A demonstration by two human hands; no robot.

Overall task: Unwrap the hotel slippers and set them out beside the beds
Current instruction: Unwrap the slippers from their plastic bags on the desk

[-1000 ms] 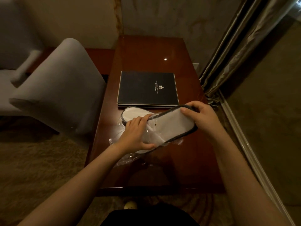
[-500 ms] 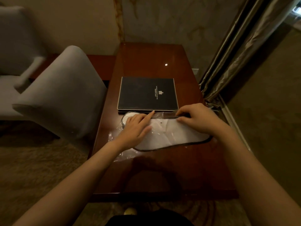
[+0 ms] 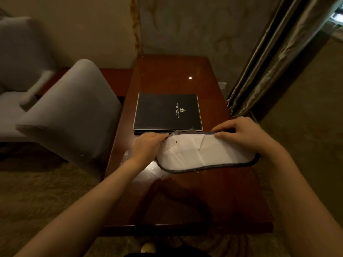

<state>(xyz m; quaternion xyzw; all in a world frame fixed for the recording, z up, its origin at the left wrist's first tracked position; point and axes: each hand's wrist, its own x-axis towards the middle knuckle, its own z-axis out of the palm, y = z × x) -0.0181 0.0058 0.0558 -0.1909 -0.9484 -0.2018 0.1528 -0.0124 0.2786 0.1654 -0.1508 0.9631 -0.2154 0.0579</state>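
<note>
A white hotel slipper [image 3: 204,154] with a dark grey trimmed edge lies across the wooden table [image 3: 185,197], partly inside clear plastic wrap [image 3: 148,169]. My right hand [image 3: 245,135] grips the slipper's far edge near its right end, thumb on top. My left hand [image 3: 148,145] holds the slipper's left end where the plastic bunches, its fingers pointing right. Whether a second slipper lies underneath is hidden.
A black hotel folder [image 3: 168,112] lies on the table just behind the slipper. A grey upholstered chair [image 3: 74,112] stands at the table's left side, another grey seat [image 3: 16,71] beyond it. Curtains [image 3: 274,58] hang at the right. Carpet covers the floor.
The slipper has shifted right and toward me on the table. My left hand has slid from on top of the slipper to its left end. The second white piece at the left is no longer visible.
</note>
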